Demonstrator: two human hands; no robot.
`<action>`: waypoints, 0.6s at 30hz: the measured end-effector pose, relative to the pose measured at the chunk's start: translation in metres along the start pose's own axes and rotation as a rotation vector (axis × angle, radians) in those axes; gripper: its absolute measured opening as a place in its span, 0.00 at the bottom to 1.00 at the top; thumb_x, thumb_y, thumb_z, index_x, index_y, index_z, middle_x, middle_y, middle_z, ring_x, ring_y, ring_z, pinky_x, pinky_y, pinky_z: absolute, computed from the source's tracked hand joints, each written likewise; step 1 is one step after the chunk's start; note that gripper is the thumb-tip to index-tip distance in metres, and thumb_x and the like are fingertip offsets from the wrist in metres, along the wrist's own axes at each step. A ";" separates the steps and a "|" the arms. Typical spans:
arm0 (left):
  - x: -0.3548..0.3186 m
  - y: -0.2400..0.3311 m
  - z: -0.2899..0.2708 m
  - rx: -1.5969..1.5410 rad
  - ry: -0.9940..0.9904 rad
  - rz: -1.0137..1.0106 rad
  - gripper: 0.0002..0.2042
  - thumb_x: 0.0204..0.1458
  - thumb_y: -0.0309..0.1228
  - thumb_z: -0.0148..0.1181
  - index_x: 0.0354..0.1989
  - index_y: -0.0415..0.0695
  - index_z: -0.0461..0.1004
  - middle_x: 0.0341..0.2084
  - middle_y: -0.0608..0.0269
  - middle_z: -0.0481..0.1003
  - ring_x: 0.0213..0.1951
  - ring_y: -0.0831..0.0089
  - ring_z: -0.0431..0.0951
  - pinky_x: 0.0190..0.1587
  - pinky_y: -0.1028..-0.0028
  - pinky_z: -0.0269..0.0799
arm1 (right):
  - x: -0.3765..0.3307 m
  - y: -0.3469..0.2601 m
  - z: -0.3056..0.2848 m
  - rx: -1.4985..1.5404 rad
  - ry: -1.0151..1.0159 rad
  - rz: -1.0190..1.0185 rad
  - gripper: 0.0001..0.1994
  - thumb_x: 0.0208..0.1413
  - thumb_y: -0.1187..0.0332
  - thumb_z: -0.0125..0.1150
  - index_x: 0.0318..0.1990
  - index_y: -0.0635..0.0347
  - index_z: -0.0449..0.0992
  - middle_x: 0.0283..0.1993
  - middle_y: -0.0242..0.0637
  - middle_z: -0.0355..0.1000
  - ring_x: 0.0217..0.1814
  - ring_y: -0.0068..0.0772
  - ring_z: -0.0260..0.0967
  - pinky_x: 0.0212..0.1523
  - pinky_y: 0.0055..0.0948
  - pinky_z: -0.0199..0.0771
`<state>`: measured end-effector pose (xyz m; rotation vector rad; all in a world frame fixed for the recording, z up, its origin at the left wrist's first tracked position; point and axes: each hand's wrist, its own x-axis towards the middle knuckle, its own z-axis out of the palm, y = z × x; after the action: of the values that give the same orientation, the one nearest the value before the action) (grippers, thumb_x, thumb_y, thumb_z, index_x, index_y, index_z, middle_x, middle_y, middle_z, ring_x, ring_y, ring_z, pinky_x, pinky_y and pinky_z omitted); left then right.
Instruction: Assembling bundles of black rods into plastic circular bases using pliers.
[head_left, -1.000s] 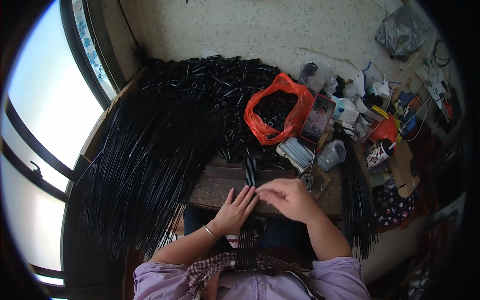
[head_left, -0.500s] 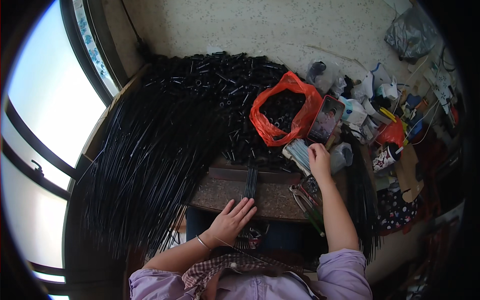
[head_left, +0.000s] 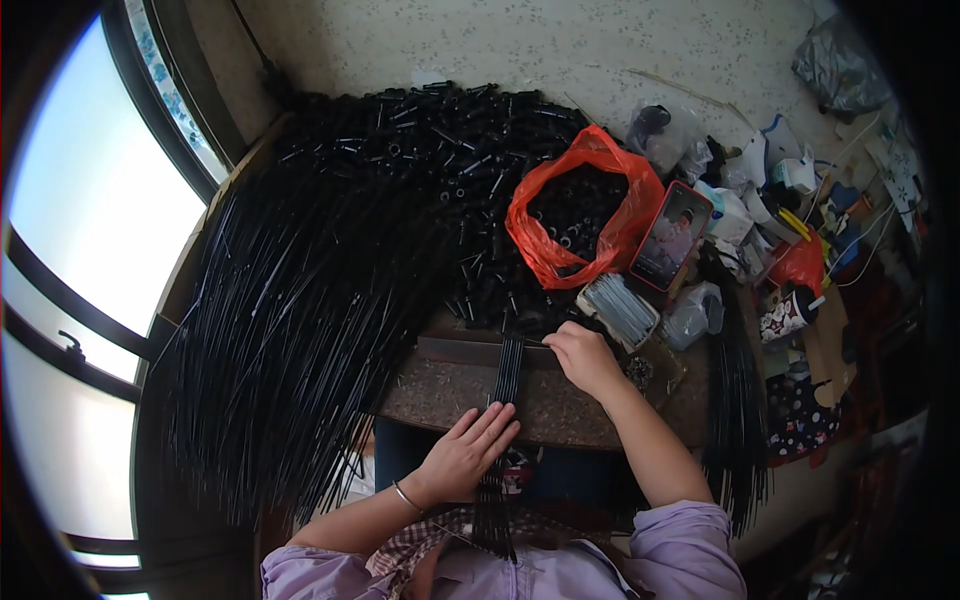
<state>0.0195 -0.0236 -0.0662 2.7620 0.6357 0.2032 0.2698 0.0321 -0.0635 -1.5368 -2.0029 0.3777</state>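
Observation:
My left hand (head_left: 463, 452) lies flat with its fingers stretched over a row of thin black rods (head_left: 509, 366), pressing them at the near edge of the brown work board (head_left: 440, 390). The rods lie side by side across a dark raised bar (head_left: 450, 348), and their near ends hang down over my lap. Just right of their far ends, my right hand (head_left: 583, 358) is closed in a pinch. A thin stick shows slightly at its fingertips, pointing toward the rods. Close by stands an open box of thin pale grey sticks (head_left: 622, 308).
Black rods (head_left: 290, 350) spread over the left side. Behind lies a heap of small black tubular parts (head_left: 420, 140). A red plastic bag (head_left: 520, 225) holds more black parts, with a phone (head_left: 672, 235) against it. A patterned cup (head_left: 785, 313) and clutter crowd the right.
My right hand has moved left from the box of grey sticks to the far ends of the rods, in a pinch. My left hand stays on the rods. The view has shifted slightly.

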 end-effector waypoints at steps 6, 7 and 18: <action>0.001 -0.001 0.000 0.006 -0.020 -0.006 0.34 0.40 0.30 0.47 0.61 0.36 0.50 0.62 0.46 0.48 0.64 0.57 0.47 0.62 0.61 0.43 | 0.006 0.002 0.006 -0.028 -0.013 -0.059 0.05 0.46 0.77 0.55 0.32 0.64 0.75 0.30 0.40 0.68 0.32 0.44 0.69 0.32 0.34 0.70; 0.001 -0.001 0.000 0.011 -0.014 -0.005 0.34 0.40 0.30 0.47 0.61 0.36 0.50 0.62 0.47 0.48 0.64 0.57 0.47 0.62 0.61 0.43 | 0.007 0.005 0.005 -0.041 -0.004 -0.097 0.05 0.46 0.77 0.55 0.32 0.64 0.75 0.30 0.40 0.68 0.32 0.44 0.69 0.32 0.34 0.70; 0.001 -0.002 -0.002 0.027 -0.030 -0.005 0.34 0.40 0.30 0.47 0.61 0.38 0.49 0.62 0.49 0.47 0.64 0.59 0.47 0.62 0.63 0.44 | 0.013 -0.009 0.004 -0.105 -0.082 -0.006 0.05 0.47 0.75 0.55 0.33 0.62 0.75 0.31 0.40 0.69 0.33 0.43 0.69 0.34 0.33 0.69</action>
<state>0.0195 -0.0211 -0.0648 2.7836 0.6419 0.1529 0.2585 0.0422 -0.0583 -1.6021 -2.1203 0.3423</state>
